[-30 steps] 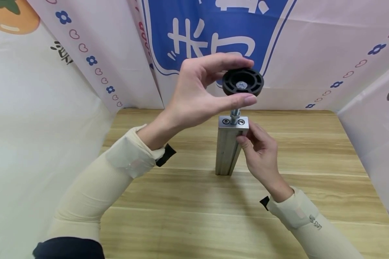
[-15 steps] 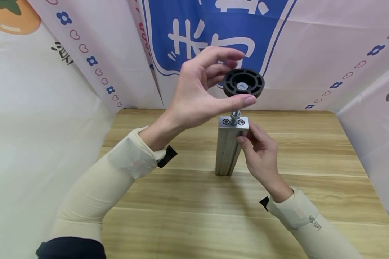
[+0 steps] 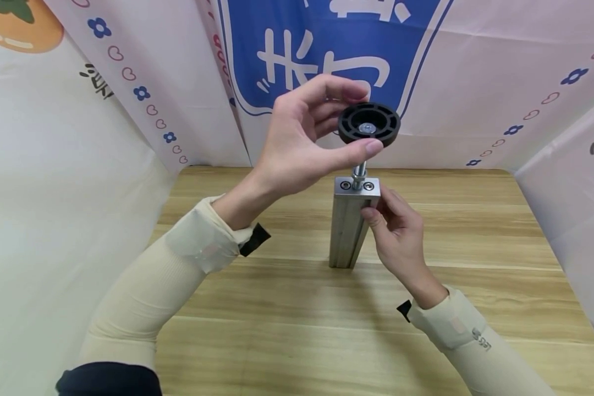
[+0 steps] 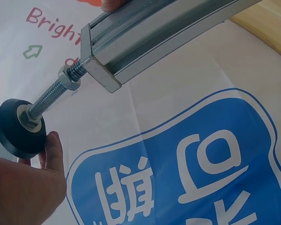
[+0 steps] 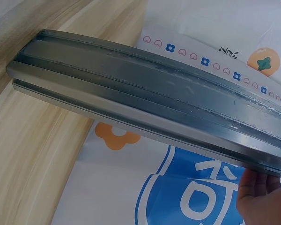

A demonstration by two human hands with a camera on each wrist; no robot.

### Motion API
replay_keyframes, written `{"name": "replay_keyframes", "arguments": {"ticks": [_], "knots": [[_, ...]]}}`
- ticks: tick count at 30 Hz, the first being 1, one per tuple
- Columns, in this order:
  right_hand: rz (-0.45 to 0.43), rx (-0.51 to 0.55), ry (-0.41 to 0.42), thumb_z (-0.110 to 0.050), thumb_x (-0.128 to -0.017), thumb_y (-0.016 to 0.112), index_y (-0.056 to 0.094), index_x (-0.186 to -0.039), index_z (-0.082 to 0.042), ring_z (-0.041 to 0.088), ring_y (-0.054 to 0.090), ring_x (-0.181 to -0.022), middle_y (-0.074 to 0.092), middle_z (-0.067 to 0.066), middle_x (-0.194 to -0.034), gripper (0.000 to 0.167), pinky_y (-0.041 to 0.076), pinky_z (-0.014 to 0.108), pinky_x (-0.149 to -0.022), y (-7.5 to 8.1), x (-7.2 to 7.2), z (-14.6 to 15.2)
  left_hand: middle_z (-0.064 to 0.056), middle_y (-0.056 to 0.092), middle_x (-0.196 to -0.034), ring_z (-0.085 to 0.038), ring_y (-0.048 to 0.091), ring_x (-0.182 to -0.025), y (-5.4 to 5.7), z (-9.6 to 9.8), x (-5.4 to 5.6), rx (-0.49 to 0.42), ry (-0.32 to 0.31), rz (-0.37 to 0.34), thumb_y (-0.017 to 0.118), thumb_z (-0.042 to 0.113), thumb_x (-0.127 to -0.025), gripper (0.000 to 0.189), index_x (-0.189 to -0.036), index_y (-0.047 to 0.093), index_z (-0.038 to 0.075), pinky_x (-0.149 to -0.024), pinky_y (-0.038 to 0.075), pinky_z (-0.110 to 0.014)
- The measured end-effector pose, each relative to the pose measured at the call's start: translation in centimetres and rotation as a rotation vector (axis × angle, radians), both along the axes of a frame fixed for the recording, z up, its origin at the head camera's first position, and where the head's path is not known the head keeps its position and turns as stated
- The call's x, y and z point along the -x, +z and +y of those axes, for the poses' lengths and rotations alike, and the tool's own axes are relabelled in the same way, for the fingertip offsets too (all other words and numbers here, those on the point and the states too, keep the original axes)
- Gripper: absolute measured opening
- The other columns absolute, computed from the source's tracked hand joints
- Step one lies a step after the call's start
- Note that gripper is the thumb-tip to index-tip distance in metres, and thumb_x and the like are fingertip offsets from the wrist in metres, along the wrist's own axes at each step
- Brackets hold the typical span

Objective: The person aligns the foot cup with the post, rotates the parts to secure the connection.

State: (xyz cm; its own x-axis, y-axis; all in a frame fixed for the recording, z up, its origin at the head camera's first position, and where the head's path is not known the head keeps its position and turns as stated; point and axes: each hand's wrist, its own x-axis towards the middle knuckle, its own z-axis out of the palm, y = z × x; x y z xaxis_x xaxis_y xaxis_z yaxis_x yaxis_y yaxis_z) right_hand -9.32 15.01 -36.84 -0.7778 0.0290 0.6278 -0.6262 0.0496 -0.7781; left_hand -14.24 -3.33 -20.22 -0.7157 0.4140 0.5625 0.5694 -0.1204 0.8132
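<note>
An aluminium profile [image 3: 344,231] stands upright on the wooden table, with a metal end plate [image 4: 101,75] held by two screws on top. From that plate rises a threaded rod [image 4: 49,97] carrying a nut [image 4: 69,78]. It ends in a round black levelling foot [image 3: 368,116], open ribbed side up. My left hand [image 3: 302,143] holds the foot's rim, thumb at the near edge and fingers curled around the far side. Below it, my right hand [image 3: 401,234] grips the profile near its upper end, thumb on the near side, its other fingers partly hidden behind.
The wooden table [image 3: 257,308] extends around the profile. Behind it hangs a printed cloth [image 3: 475,99] with a blue sign, and white cloth walls [image 3: 69,220] close off both sides. A black strap end [image 3: 254,239] sticks out at the left cuff.
My left fingers let go of the foot's far rim, spread away, then came back to it. The thumb slid a little leftward along the near rim. My right hand stayed on the profile.
</note>
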Motion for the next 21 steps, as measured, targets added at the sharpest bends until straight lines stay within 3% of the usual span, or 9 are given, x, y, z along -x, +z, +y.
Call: {"name": "replay_keyframes", "arguments": {"ticks": [6,13,21], "knots": [[0.002,0.003,0.003,-0.021,-0.099,0.07,0.063,-0.137,0.01,0.007,0.056,-0.086,0.064,-0.008,-0.101,0.05,0.05,0.018,-0.074,0.09,-0.04,-0.03,-0.026,0.068,-0.129,-0.026,0.072,-0.115,-0.19,0.0,0.23,-0.018,-0.05,0.017,0.079,-0.009,-0.081,0.05,-0.127,0.059,-0.014,-0.106,0.058,-0.039],[0.016,0.042,0.02,-0.023,-0.097,0.071,0.061,-0.137,0.013,0.007,0.056,-0.086,0.065,-0.009,-0.102,0.054,0.05,0.018,-0.074,-0.04,0.1,-0.13,-0.027,0.069,-0.131,-0.03,0.074,-0.11,-0.22,0.02,0.04,-0.052,-0.112,-0.036,0.073,-0.01,-0.085,0.044,-0.127,0.059,-0.014,-0.1,0.061,-0.043],[0.018,0.04,0.021,-0.023,-0.098,0.07,0.062,-0.137,0.012,0.007,0.055,-0.085,0.065,-0.008,-0.103,0.053,0.05,0.018,-0.074,-0.05,0.09,-0.17,-0.026,0.069,-0.131,-0.029,0.075,-0.109,-0.16,0.25,-0.17,-0.055,-0.113,-0.036,0.074,-0.01,-0.085,0.046,-0.128,0.059,-0.014,-0.101,0.061,-0.043]]}}
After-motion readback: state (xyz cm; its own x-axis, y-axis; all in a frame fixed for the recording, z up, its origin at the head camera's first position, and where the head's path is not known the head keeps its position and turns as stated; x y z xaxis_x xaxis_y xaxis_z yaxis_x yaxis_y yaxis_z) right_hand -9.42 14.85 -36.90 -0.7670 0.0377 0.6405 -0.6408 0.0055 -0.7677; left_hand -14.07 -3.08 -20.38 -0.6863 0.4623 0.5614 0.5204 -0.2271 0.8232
